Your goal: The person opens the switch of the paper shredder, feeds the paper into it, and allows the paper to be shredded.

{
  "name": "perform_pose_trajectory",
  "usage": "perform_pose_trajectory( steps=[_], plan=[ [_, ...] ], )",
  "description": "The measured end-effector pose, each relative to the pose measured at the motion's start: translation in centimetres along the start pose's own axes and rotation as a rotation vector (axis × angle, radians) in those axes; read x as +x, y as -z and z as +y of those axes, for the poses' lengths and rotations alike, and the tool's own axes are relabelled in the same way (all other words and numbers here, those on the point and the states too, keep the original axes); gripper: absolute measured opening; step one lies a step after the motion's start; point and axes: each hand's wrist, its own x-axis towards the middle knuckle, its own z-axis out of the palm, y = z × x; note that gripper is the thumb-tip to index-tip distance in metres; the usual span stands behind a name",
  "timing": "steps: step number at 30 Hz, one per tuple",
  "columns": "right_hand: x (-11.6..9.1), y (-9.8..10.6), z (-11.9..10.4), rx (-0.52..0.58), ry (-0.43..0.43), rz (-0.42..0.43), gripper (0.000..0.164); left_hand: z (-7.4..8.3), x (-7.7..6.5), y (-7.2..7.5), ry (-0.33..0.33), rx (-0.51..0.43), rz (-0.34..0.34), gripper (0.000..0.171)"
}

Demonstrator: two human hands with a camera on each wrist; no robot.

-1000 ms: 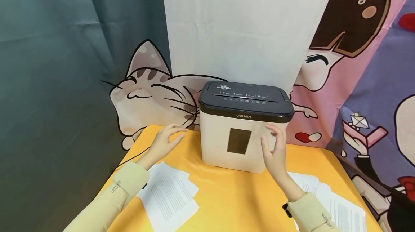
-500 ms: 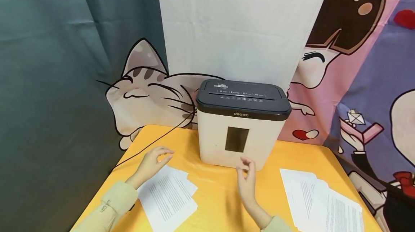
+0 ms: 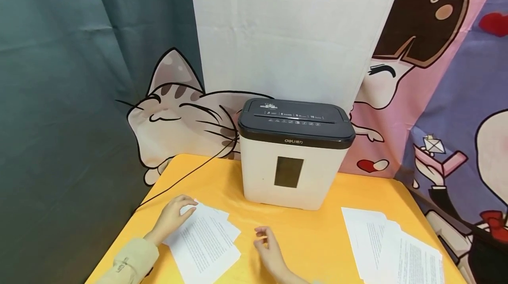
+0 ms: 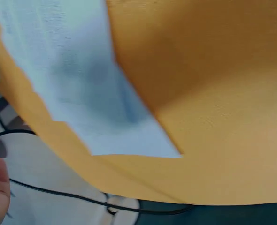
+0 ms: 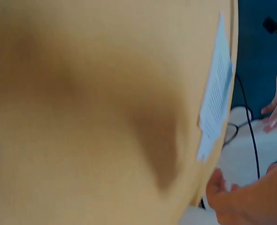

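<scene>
My left hand (image 3: 172, 216) hovers at the upper left of a fanned stack of printed papers (image 3: 210, 242), fingers relaxed and bent, holding nothing. In the left wrist view only its fingertips (image 4: 0, 192) show at the edge, apart from the sheets (image 4: 77, 89). To the right of that stack, my right hand (image 3: 271, 252) hangs over the yellow table with loosely curled fingers and nothing in them. The right wrist view shows this hand (image 5: 239, 199) at the lower right, with the left stack (image 5: 217, 96) beyond it. Whether the left fingers touch paper I cannot tell.
A white paper shredder (image 3: 255, 173) with a dark slotted lid (image 3: 293, 132) stands at the back of the yellow table (image 3: 317, 240). Another spread of printed papers (image 3: 409, 248) lies at the right. A black cable (image 3: 182, 178) runs along the left side. Printed curtains hang behind.
Both hands have come down and nearer. The left has moved left over the left papers; the right has swung from before the shredder leftward to beside that stack. The view has shifted slightly.
</scene>
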Motion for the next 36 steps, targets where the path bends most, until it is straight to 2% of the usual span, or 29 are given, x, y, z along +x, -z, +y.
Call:
perform_pose_trajectory(
  steps=[3,7,11,14,20,27,36],
  plan=[
    [-0.6,-1.1,0.7,0.02,-0.043,-0.119,0.035,-0.9,-0.4,-0.5,0.018,0.034,0.0,0.013],
    [-1.1,-2.0,1.4,0.039,-0.084,-0.195,0.037,-1.8,-0.9,-1.1,0.063,0.03,-0.033,0.014],
    [-1.1,-2.7,1.8,0.05,-0.146,-0.202,0.038,-2.4,-1.7,-1.7,0.163,0.001,-0.107,0.018],
    [-1.0,-3.0,1.9,0.089,-0.203,-0.194,0.04,-2.9,-2.3,-2.1,0.217,0.012,-0.158,0.023],
    [-0.7,-3.5,1.7,0.199,-0.311,-0.162,0.046,-3.8,-2.9,-2.8,0.211,0.047,-0.198,0.038],
    [-0.6,-4.1,1.3,0.335,-0.437,-0.134,0.06,-4.1,-3.5,-2.9,0.243,0.161,-0.275,0.057],
    [-0.4,-4.8,0.9,0.463,-0.531,-0.137,0.058,-3.7,-3.1,-2.6,0.279,0.232,-0.338,0.059]
  ],
)
